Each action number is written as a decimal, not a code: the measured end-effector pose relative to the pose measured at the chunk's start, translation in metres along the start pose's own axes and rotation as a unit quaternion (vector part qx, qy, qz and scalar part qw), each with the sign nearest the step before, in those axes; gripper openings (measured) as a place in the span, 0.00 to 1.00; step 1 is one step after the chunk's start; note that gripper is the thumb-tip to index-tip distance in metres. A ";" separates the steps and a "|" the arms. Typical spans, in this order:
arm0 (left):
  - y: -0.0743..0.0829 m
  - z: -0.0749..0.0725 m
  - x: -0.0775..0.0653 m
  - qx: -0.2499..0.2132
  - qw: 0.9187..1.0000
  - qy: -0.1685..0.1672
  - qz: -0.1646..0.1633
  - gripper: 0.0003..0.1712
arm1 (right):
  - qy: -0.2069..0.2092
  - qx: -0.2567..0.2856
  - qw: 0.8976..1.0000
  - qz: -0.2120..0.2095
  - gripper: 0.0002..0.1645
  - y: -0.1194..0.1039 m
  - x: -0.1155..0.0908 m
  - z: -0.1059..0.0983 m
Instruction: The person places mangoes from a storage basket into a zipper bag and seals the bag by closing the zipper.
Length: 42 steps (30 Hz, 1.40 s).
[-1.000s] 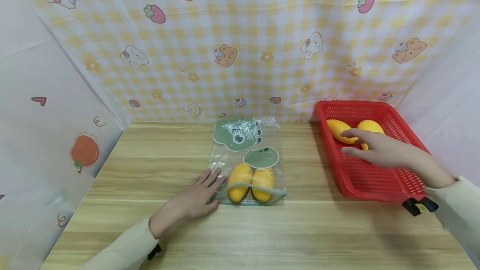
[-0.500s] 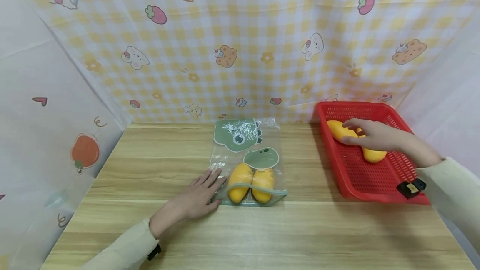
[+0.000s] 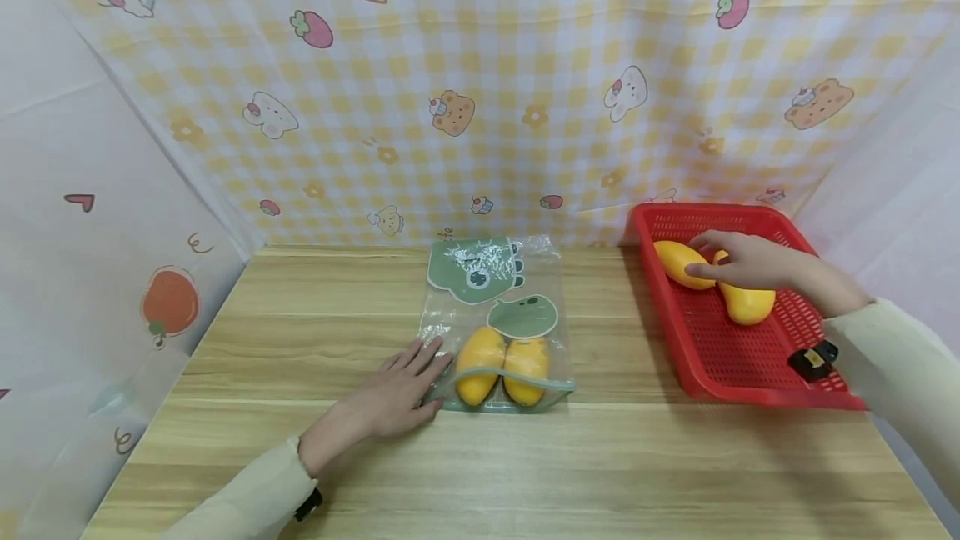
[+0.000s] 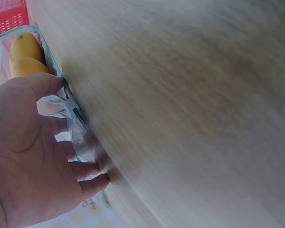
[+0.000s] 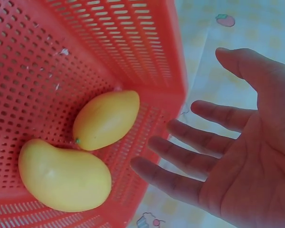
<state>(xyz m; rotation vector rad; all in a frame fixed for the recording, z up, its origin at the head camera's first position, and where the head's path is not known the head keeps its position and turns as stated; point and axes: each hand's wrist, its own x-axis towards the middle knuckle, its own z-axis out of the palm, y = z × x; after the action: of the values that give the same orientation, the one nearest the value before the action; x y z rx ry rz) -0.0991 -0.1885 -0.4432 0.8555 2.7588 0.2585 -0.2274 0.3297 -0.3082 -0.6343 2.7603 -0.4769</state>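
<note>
My left hand (image 3: 397,394) lies flat on the table with fingers spread, fingertips at the left edge of a clear zip bag (image 3: 558,282). Two yellow mangoes, a left one (image 3: 482,350) and a right one (image 3: 527,357), sit inside near the bag's zip end. Above the red basket (image 3: 693,361) hovers my right hand (image 3: 757,261), holding nothing. Its fingers spread apart in the right wrist view, close to the mango (image 5: 107,121) by the basket wall. A second, curved mango (image 5: 66,175) lies beside that one; the hand partly covers it in the head view.
A wooden table (image 3: 495,473) carries everything. Behind it hangs a yellow checked cloth (image 3: 525,157), with white cloth (image 3: 75,273) at the left side. The basket's raised rim stands at the right, near the table's back.
My right hand has shifted towards the back of the basket, uncovering the lower part of the curved mango. The left hand and the bag have stayed put.
</note>
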 end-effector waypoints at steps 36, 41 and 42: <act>0.000 0.000 0.001 -0.001 1.000 -0.007 -0.010 0.38 | 0.000 0.015 1.000 0.019 0.36 0.033 0.035 0.016; 0.001 0.000 0.001 0.001 1.000 -0.008 -0.010 0.38 | -0.003 0.019 0.999 0.027 0.36 0.035 0.037 0.020; 0.001 0.000 0.001 0.001 1.000 -0.008 -0.010 0.38 | -0.002 0.019 0.999 0.029 0.36 0.036 0.037 0.020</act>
<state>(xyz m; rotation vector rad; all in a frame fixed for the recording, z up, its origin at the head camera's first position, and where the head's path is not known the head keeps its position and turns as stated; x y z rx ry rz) -0.0998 -0.1873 -0.4428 0.8268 2.7509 0.2437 -0.2662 0.3381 -0.3468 -0.5458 2.7499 -0.5120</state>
